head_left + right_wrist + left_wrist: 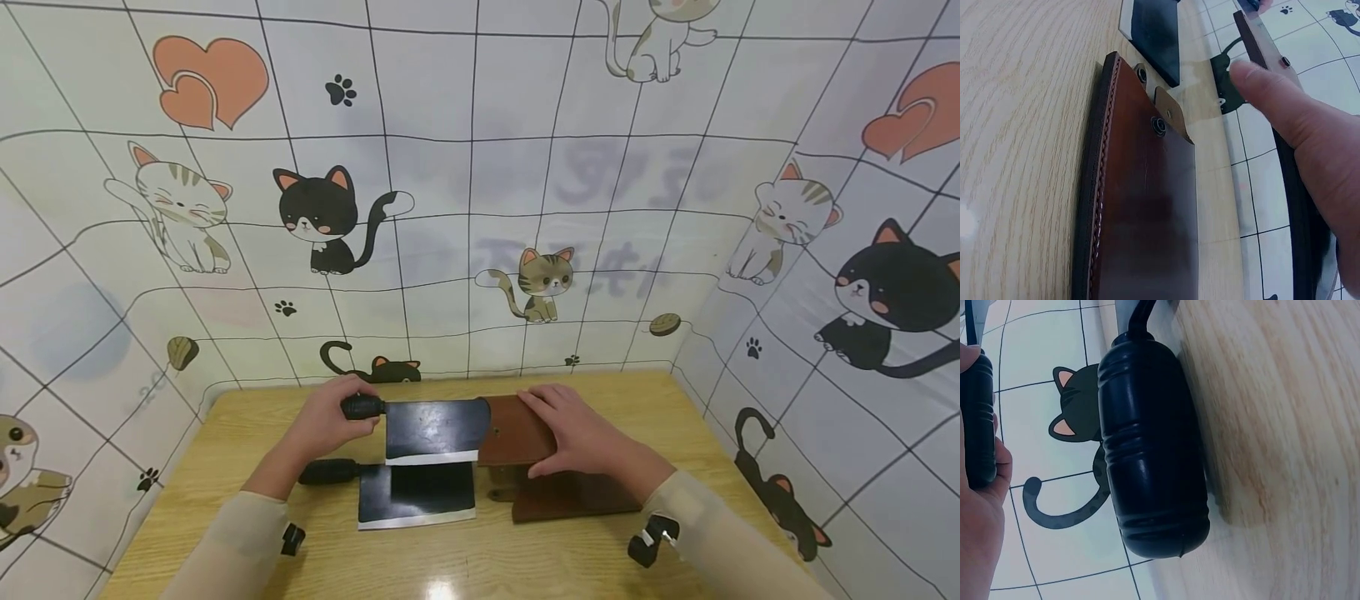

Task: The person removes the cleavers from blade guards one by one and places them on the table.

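My left hand (330, 421) grips the black ribbed handle of a cleaver (435, 429), its wide dark blade level and its pale edge facing me. The blade's far end meets a brown leather sheath (517, 433) and overlaps it in the head view; whether it is inside, I cannot tell. My right hand (577, 429) holds that sheath, thumb on the near side. Below lies a second cleaver (416, 493) on the table, its black handle (1154, 444) large in the left wrist view. A second brown sheath (1147, 206), stitched and with snaps and a strap, lies under my right hand.
The wooden table (420, 558) carries both the lower cleaver and the lower sheath. Tiled-pattern walls (435, 183) printed with cartoon cats enclose it at the back and both sides.
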`<control>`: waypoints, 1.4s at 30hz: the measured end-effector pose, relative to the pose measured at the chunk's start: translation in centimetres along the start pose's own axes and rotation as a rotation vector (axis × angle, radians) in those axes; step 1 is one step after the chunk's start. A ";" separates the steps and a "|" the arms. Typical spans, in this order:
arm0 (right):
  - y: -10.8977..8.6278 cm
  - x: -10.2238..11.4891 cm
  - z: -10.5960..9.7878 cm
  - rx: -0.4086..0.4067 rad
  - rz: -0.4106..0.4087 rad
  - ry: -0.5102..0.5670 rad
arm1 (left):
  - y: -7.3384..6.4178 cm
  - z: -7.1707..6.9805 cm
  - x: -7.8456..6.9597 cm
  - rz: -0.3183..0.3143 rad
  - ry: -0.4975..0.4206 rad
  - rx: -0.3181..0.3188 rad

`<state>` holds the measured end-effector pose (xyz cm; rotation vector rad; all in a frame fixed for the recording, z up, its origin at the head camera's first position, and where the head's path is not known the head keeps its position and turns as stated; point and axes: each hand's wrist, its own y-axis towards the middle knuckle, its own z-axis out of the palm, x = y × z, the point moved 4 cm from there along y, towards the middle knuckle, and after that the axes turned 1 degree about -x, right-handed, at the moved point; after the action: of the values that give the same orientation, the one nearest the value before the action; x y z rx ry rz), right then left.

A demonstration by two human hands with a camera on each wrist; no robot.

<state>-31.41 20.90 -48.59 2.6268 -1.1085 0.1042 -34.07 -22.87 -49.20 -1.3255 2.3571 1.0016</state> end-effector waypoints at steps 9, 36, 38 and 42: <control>-0.2 -0.4 -0.5 0.013 0.008 -0.007 | -0.1 -0.2 1.2 -0.033 -0.030 0.001; -0.6 -3.3 -0.9 -0.007 0.073 -0.009 | -1.0 -1.2 5.2 -0.179 -0.106 0.035; -0.6 -3.6 -0.8 -0.010 0.073 -0.001 | -1.0 -1.2 5.5 -0.189 -0.106 0.039; -0.5 -4.4 -0.2 -0.008 0.081 -0.018 | -0.9 -1.1 5.9 -0.202 -0.102 0.055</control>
<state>-34.13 24.30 -49.30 2.5809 -1.2188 0.0927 -36.47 -27.72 -51.88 -1.4224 2.1120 0.9150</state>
